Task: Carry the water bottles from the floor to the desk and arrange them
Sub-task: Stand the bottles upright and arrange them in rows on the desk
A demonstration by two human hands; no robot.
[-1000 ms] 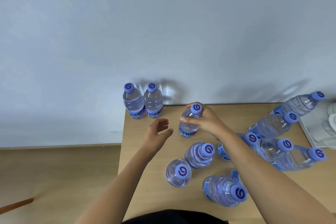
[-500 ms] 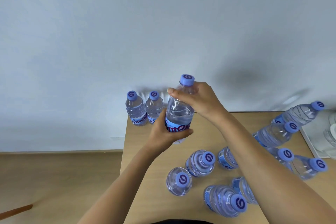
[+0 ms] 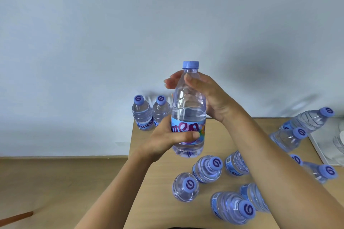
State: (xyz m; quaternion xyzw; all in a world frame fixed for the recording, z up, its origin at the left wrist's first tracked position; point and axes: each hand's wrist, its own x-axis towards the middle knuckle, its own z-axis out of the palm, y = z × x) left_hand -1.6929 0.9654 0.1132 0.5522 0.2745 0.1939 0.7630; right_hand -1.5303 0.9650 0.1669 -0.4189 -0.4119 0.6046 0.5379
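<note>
I hold one clear water bottle (image 3: 189, 106) with a blue cap upright above the wooden desk (image 3: 219, 143). My left hand (image 3: 165, 139) grips its lower part over the blue label, thumb across the front. My right hand (image 3: 206, 95) holds its shoulder and neck from the right. Two bottles (image 3: 142, 115) stand side by side at the desk's far left corner against the wall. Several more bottles (image 3: 207, 169) stand scattered on the near and right parts of the desk, some hidden behind my right forearm.
A white tray (image 3: 327, 147) with clear glassware lies at the desk's right edge. A pale wall runs right behind the desk. Wooden floor (image 3: 55, 182) lies to the left, with a reddish-brown stick (image 3: 16, 217) at the lower left.
The bottle has been lifted off the desk and raised higher. My left hand, free a second ago, now grips its lower part; my right hand stays near the neck.
</note>
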